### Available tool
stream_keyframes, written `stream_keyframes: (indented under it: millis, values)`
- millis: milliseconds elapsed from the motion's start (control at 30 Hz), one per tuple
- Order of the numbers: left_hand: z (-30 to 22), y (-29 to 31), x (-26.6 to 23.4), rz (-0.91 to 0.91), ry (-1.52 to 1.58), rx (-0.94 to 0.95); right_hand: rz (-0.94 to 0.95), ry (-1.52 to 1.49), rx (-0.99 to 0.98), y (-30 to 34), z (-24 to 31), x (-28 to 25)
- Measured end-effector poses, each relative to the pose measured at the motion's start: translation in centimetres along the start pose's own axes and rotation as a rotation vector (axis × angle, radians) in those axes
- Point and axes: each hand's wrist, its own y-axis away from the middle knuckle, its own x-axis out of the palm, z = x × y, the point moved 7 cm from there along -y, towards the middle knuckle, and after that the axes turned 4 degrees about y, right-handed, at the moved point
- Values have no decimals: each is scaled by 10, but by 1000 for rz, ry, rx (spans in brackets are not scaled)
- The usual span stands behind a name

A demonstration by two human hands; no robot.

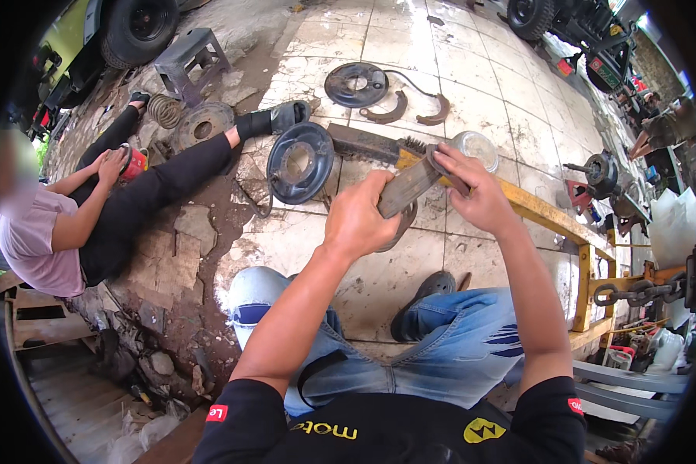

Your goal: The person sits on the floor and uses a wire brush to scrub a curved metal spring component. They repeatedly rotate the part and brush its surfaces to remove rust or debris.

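Note:
My left hand (pixel 359 218) is closed around a curved brake shoe (pixel 407 190) with a worn grey-brown lining, held up in front of my knees. The fingers of my right hand (pixel 478 189) are closed at the shoe's far end, around a thin brown piece (pixel 453 179). Whether that piece is part of the shoe or separate, I cannot tell. Just beyond, a dark metal bar (pixel 363 142) and a black-bristled brush (pixel 414 145) show partly. A black round backing plate (pixel 300 162) stands tilted left of my left hand. A clear round container (pixel 476 149) sits behind my right hand.
Farther off on the tiles lie another backing plate (pixel 356 85) and two brake shoes (pixel 387 110). A yellow metal frame (pixel 551 210) runs along the right, near a heavy chain (pixel 640 294). At left, a seated person (pixel 42 224) holds a red can (pixel 135 164), one leg stretched toward the plates.

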Motion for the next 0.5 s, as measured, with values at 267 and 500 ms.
stream_keyframes:
  millis: [267,500]
  values:
    - [6,8,12,10,50,-13,-136,274,-86,12,-4,20]
    - [11,10,14,81,48,-134,-163,11,165,20,-4,38]
